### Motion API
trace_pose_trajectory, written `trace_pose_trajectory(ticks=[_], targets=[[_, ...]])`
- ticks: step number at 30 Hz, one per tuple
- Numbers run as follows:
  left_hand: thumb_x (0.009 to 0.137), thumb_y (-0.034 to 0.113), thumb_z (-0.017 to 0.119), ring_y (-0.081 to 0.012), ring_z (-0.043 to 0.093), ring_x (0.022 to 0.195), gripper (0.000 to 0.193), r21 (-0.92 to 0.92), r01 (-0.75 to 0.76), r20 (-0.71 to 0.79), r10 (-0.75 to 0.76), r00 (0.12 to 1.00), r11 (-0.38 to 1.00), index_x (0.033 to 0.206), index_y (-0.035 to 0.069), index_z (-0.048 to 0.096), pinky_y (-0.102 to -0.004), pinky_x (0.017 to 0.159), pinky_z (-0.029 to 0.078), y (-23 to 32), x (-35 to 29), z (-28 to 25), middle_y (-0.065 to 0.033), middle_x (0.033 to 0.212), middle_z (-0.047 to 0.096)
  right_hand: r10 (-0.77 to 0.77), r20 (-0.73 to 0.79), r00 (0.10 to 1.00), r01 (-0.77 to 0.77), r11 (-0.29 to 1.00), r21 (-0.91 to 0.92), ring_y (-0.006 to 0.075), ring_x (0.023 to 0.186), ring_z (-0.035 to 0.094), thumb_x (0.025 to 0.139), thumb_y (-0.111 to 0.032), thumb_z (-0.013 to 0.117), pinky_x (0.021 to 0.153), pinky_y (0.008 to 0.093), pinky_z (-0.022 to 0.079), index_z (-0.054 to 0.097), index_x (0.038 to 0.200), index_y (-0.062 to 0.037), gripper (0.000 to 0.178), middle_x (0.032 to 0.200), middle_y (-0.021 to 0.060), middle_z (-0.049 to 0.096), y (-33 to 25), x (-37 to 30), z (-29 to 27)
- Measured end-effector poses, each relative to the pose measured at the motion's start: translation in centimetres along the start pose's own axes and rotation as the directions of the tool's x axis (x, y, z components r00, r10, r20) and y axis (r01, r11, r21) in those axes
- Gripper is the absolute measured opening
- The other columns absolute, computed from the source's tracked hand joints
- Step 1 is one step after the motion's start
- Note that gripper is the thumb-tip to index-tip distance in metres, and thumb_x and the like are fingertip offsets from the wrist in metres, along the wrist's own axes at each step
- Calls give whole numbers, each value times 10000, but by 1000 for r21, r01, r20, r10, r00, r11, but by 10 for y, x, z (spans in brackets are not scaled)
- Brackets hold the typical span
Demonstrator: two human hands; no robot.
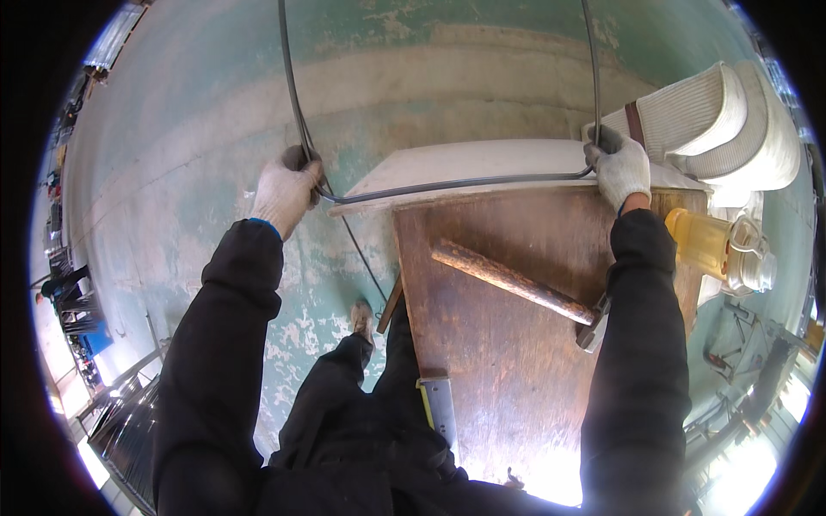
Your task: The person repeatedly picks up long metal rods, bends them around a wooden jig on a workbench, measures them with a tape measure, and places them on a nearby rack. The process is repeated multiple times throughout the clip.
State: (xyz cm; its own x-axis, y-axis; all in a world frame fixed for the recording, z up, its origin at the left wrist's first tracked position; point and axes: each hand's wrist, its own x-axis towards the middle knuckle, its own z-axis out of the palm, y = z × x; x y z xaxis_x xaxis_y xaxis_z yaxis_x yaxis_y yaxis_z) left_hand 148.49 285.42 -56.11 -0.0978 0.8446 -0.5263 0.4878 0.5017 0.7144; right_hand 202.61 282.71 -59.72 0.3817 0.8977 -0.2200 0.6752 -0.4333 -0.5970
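Rod (456, 183): thin dark metal, bent in a U, its bottom run lying across the far edge of the wooden table (499, 361), both legs rising away. Left hand (284, 193), white glove, grip clamped on the rod's left bend, just off the table's far-left corner. Right hand (621, 169), gloved too, grip clamped on the right bend at the table's far-right corner. Hammer (512, 282) w/ rusty handle lies on the table. Yellow jar (714, 245), clear lid w/ wire clasp, sits at the table's right edge; contents can't tell.

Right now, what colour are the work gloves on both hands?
White knit gloves, left hand and right hand, both gripping the bent dark rod; clearest in the head view.
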Motion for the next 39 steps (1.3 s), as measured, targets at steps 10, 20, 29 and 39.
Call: trace_pose_trajectory(ticks=[10,20,29,39], targets=[[1181,164,696,-129,614,662,156,-42,0,-6,-1,1000,999,1243,22,711,-317,607,473,0,-1,8,-62,930,723,6,-35,999,-6,1000,-2,360,1254,837,1024,-185,820,1093,430,621,845,1413,-24,421,1306,209,880,0,0,-1],[1163,173,727,-130,627,681,179,-55,-6,4,7,1000,998,1231,7,722,-322,619,496,3,-3,7,-63,935,733,-31,-53,998,32,999,20,349,1228,853,1026,-170,815,1075,432,631,832,1420,3,431,1299,227,880,13,6,3],[1108,162,725,-159,657,729,210,-37,-38,43,39,998,999,1211,-20,734,-351,659,532,8,-6,3,-78,937,746,-51,-85,995,52,999,6,229,1158,820,1045,-79,827,1027,367,639,791,1475,47,450,1302,169,877,14,5,4],[1121,166,716,-153,649,728,182,-40,-26,57,29,998,999,1189,-3,718,-342,662,528,10,-6,1,-73,939,737,4,-60,998,-3,1000,15,351,1346,816,1025,-179,821,1159,422,604,778,1518,30,537,1398,250,851,12,4,2]])
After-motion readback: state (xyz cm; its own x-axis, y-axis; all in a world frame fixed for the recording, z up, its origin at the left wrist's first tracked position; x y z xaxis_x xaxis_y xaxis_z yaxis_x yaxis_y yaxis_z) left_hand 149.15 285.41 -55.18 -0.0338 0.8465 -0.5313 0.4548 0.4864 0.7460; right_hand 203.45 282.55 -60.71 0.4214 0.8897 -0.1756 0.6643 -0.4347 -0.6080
